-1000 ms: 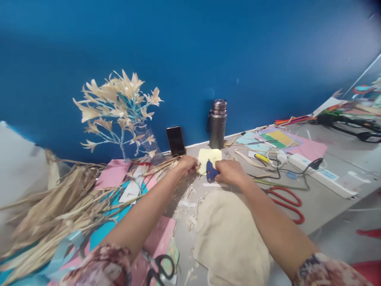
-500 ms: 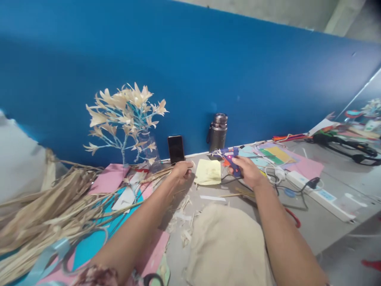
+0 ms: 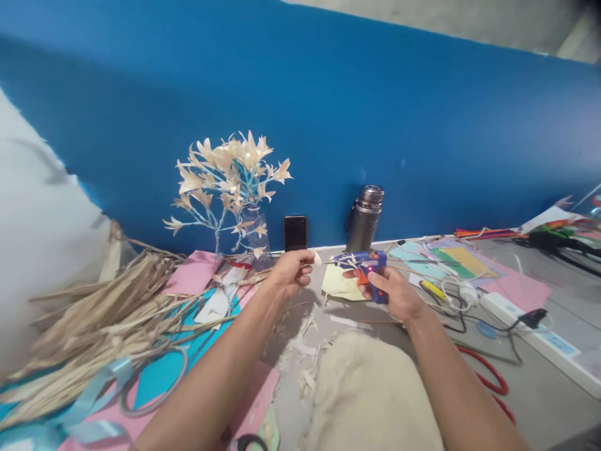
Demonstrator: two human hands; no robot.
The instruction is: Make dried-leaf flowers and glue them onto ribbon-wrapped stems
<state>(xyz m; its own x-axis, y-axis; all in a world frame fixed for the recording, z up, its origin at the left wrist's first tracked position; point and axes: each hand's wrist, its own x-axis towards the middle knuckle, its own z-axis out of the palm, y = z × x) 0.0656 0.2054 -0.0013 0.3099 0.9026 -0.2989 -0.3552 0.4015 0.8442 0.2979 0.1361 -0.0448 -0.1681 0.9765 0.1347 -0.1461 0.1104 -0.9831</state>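
Observation:
My right hand [image 3: 397, 291] is wrapped round the handle of a blue hot glue gun [image 3: 375, 260] with an orange trigger and a small lit red light. The gun's nozzle points left, close to a small pale piece [image 3: 317, 258], perhaps a petal or bit of husk. My left hand [image 3: 292, 274] pinches that piece between thumb and fingertips. Whether nozzle and piece touch, I cannot tell. Below the gun lies a yellow paper sheet [image 3: 340, 285], partly hidden by the right hand.
Pale husk flowers [image 3: 235, 166] stand in a clear bottle at the left, beside dry husks [image 3: 113, 300]. A phone [image 3: 295, 233] and a steel flask [image 3: 365, 216] stand against the blue wall. Right are cords, a power strip [image 3: 539, 338] and coloured papers; a beige cloth [image 3: 370, 394] lies in front.
The glue gun has come up off the yellow paper and its nozzle now reaches toward the pale piece in my left hand. The camera view has shifted slightly left.

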